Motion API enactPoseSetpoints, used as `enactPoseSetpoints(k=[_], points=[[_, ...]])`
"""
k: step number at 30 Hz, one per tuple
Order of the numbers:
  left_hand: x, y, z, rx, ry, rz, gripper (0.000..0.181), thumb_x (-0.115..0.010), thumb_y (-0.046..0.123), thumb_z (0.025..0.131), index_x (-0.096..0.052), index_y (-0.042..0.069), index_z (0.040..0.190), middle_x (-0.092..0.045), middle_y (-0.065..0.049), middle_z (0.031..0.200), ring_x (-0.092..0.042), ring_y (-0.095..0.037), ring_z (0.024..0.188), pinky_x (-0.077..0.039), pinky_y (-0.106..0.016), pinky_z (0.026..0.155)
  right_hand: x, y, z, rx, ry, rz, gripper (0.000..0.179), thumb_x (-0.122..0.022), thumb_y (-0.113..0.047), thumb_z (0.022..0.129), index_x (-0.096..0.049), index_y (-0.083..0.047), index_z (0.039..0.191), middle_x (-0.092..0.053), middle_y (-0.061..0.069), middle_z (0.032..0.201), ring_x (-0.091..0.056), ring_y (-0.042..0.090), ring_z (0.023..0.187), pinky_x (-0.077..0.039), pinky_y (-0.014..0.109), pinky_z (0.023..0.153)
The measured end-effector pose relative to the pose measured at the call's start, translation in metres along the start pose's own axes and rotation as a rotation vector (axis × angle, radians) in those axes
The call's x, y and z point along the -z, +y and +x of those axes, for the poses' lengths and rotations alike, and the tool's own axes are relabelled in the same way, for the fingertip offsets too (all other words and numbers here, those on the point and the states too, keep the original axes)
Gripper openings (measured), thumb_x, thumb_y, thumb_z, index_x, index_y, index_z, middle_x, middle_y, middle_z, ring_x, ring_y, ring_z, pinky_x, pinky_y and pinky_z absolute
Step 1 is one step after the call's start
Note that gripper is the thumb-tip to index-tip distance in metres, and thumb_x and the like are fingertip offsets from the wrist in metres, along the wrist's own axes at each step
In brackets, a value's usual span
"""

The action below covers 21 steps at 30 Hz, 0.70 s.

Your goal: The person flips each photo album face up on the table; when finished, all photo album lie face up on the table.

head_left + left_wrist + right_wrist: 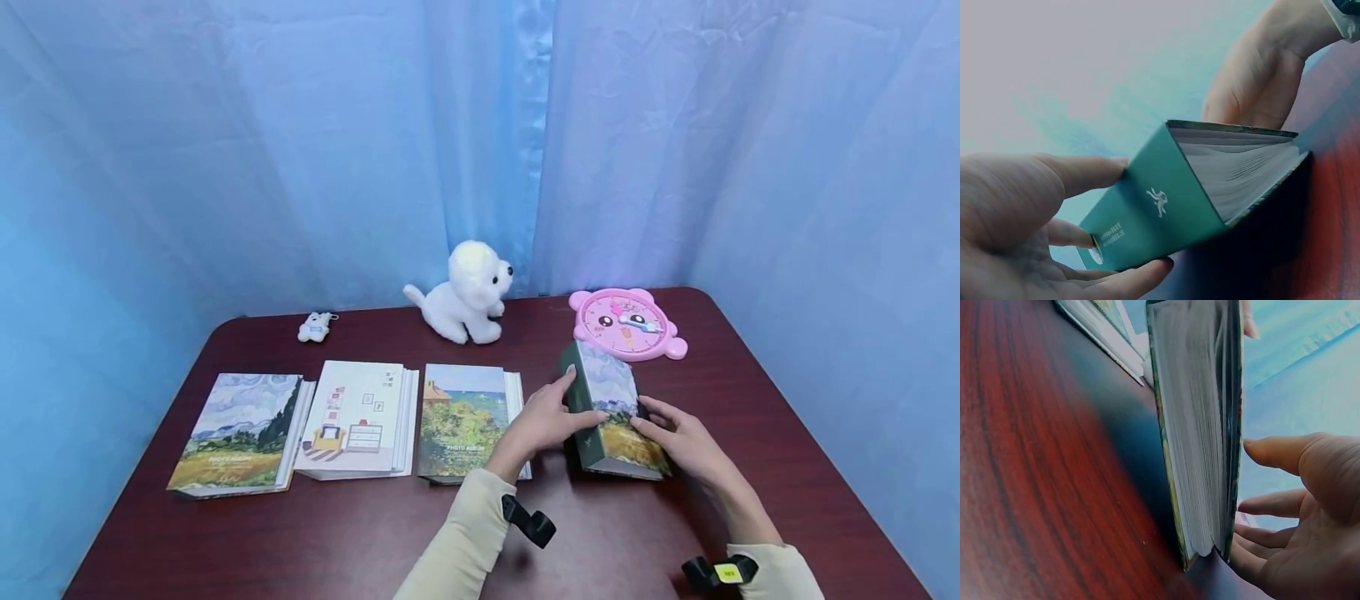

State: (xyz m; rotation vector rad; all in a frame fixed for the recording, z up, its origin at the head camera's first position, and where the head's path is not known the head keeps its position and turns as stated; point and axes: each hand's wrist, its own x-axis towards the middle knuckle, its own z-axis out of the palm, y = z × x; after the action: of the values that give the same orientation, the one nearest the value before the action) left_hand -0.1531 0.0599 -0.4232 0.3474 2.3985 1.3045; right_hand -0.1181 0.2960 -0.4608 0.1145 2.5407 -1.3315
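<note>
A thick photo album [611, 387] with a green spine and a painted landscape cover is tilted over the right part of the table. My left hand [542, 421] grips it at the spine. In the left wrist view the thumb lies at the spine's upper edge and the fingers [1141, 278] reach under the lower one. My right hand [690, 446] is at the opposite side, fingertips against the cover near its outer edge. White page edges [1194, 437] face the right wrist view, with the right thumb and fingers [1272, 503] extended beside the cover.
Left of the held album lie a seaside-garden album [465, 417], a white album with a room drawing [360, 417] and another landscape album [236, 429]. Behind them are a small white bear charm [315, 327], a white plush dog [468, 296] and a pink toy clock [626, 325].
</note>
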Motion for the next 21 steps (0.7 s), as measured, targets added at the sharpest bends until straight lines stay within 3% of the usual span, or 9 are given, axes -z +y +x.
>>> enactPoseSetpoints(k=[7, 16, 19, 21], points=[[-0.006, -0.007, -0.003, 0.038, -0.004, 0.014, 0.080, -0.065, 0.047, 0.088, -0.024, 0.024, 0.153, -0.038, -0.014, 0.150, -0.041, -0.028, 0.135, -0.041, -0.045, 0.104, -0.002, -0.002, 0.000, 0.038, 0.045, -0.136, 0.077, -0.057, -0.049, 0.092, -0.033, -0.003, 0.148, -0.035, 0.033, 0.145, -0.036, 0.048, 0.130, -0.037, 0.064, 0.099], [-0.017, -0.009, -0.002, 0.081, 0.058, 0.054, 0.075, -0.064, 0.033, 0.089, -0.027, 0.016, 0.152, -0.039, -0.020, 0.146, -0.047, -0.029, 0.128, -0.046, -0.040, 0.096, -0.005, -0.002, 0.001, 0.093, 0.102, -0.244, 0.070, -0.061, -0.042, 0.092, -0.039, -0.001, 0.144, -0.040, 0.031, 0.142, -0.043, 0.047, 0.125, -0.039, 0.064, 0.096], [-0.019, -0.011, 0.000, 0.084, 0.073, 0.073, 0.075, -0.065, 0.029, 0.088, -0.028, 0.013, 0.152, -0.042, -0.022, 0.143, -0.054, -0.026, 0.115, -0.048, -0.034, 0.087, -0.005, -0.002, 0.002, 0.106, 0.116, -0.276, 0.068, -0.061, -0.040, 0.093, -0.040, -0.001, 0.144, -0.040, 0.031, 0.142, -0.043, 0.047, 0.125, -0.039, 0.064, 0.097], [-0.020, -0.011, 0.000, 0.077, 0.075, 0.060, 0.074, -0.065, 0.027, 0.089, -0.028, 0.011, 0.151, -0.043, -0.023, 0.141, -0.061, -0.025, 0.095, -0.050, -0.031, 0.074, -0.006, -0.003, 0.001, 0.108, 0.120, -0.289, 0.067, -0.061, -0.039, 0.093, -0.040, -0.001, 0.144, -0.039, 0.031, 0.142, -0.041, 0.048, 0.126, -0.038, 0.065, 0.097]])
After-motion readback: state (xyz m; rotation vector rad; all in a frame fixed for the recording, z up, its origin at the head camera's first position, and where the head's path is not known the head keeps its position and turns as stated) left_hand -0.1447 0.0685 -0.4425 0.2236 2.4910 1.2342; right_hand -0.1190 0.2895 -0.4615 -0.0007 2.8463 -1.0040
